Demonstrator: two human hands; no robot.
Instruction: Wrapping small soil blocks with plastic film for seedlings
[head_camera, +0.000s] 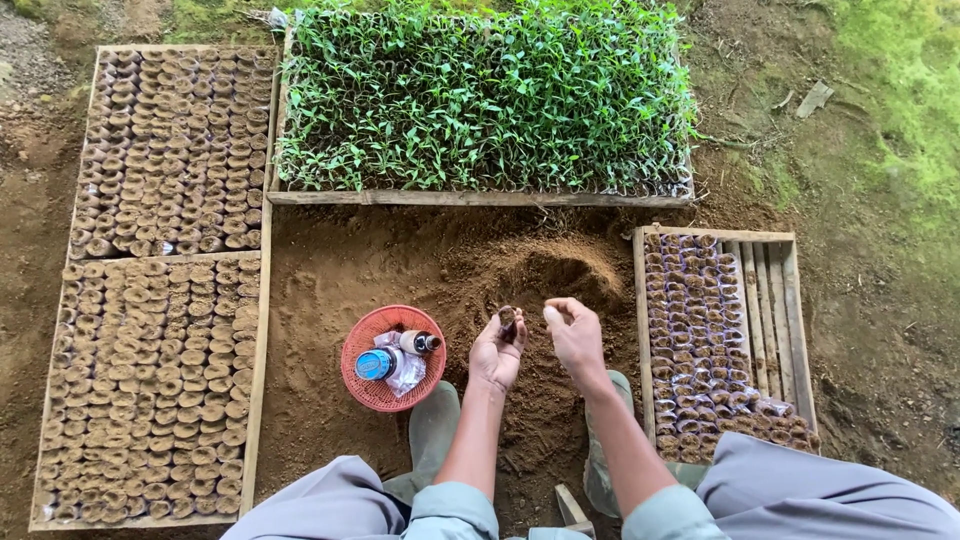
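Knees in grey trousers (330, 505), boots (432, 425) on soil.
Left hand (497, 350) pinches a small soil pot (508, 316); right hand (575, 335) fingers curled, pinching something pale. Red basket (360, 385) holds blue-lidded jar (375, 364), bottle (420, 342).

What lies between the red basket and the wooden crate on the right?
In the head view, the left hand, holding a small soil-filled pot, and the right hand lie between the red basket and the crate, over loose soil.
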